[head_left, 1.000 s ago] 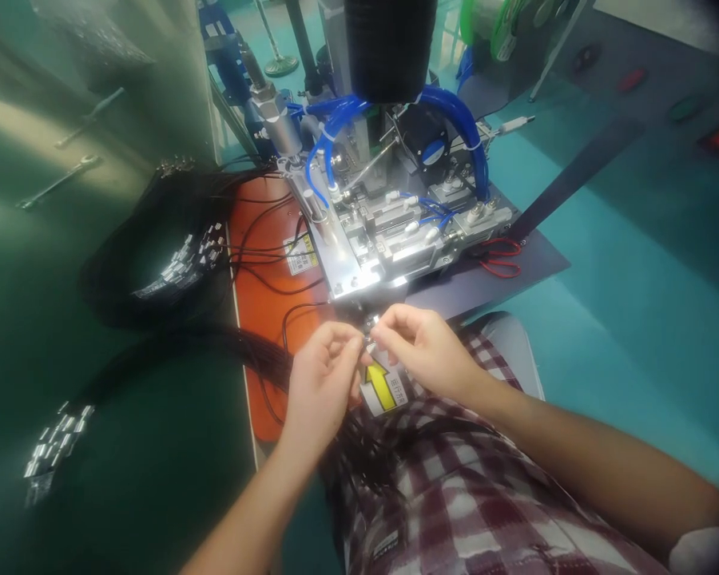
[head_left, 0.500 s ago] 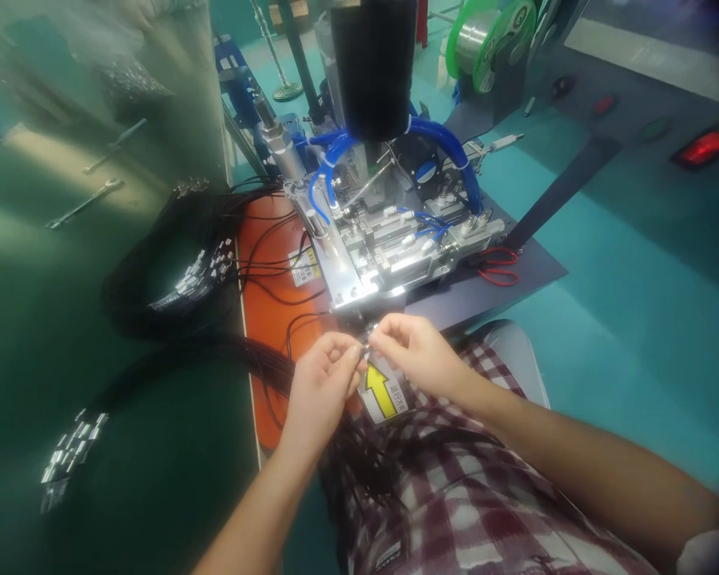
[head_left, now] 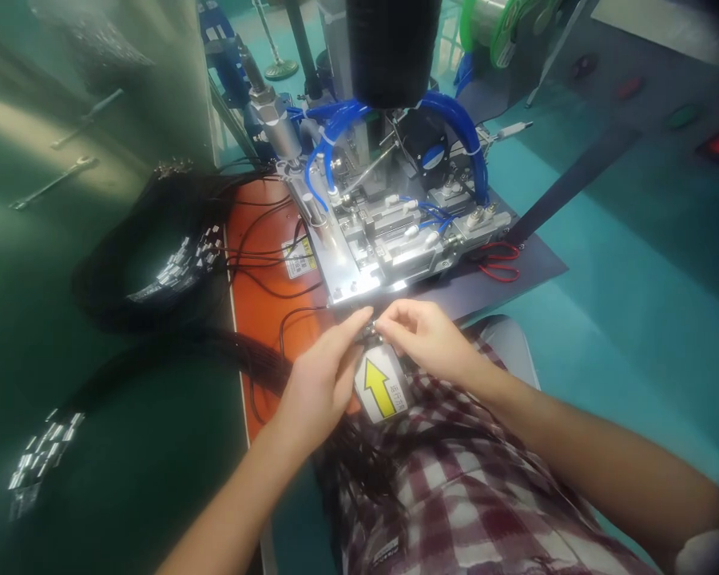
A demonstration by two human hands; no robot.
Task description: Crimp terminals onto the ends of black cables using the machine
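At the front edge of the silver machine (head_left: 389, 279), my right hand (head_left: 428, 335) is closed, thumb and index finger pinching a small shiny metal piece (head_left: 370, 327), perhaps a cable connector; its exact kind is too small to tell. Just left of it, my left hand (head_left: 323, 371) has its fingers stretched forward, the fingertips reaching beside that piece. I cannot make out anything held in it, and its lower fingers are partly hidden. Below both hands is a white label with a yellow arrow (head_left: 379, 390). A bundle of thin black cables (head_left: 359, 463) hangs under my left wrist.
On the dark green table (head_left: 156, 479) lie coiled black cables (head_left: 96, 279) with silver ends, and a wrench (head_left: 53, 184). Orange board (head_left: 255, 224) carries loose cables. Blue hoses (head_left: 455, 116) arch over the machine; a green-rimmed wire spool (head_left: 497, 28) stands behind. A red cord (head_left: 498, 267) lies right.
My left fingers have gone from a pinch beside my right fingertips to stretched out towards the machine's edge. My right hand keeps its pinch. The view has shifted slightly.
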